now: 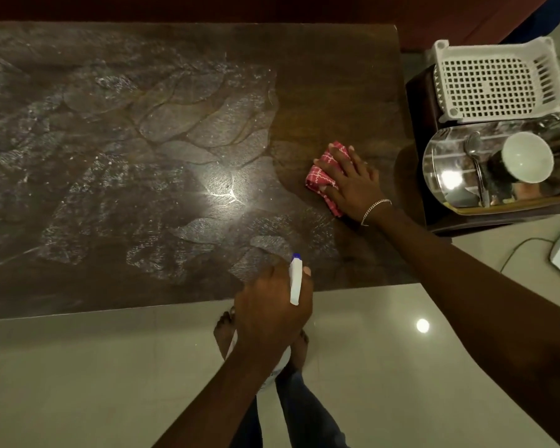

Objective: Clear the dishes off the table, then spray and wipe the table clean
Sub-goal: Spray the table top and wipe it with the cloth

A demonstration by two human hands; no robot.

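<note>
On the table point(337, 92), the right hand point(353, 185) presses a red cloth point(319, 176) with spread fingers point(338, 156); the left hand point(269, 305) grips a sprayer point(295, 282).

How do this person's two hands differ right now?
The left hand is curled round a spray bottle; the right hand lies flat, fingers spread, on a red cloth. The left hand is at the near edge of the table; the right hand is further in, towards its right end. The right wrist wears a bracelet; the left wrist shows none. Both hands are bare and handle cleaning things.
</note>
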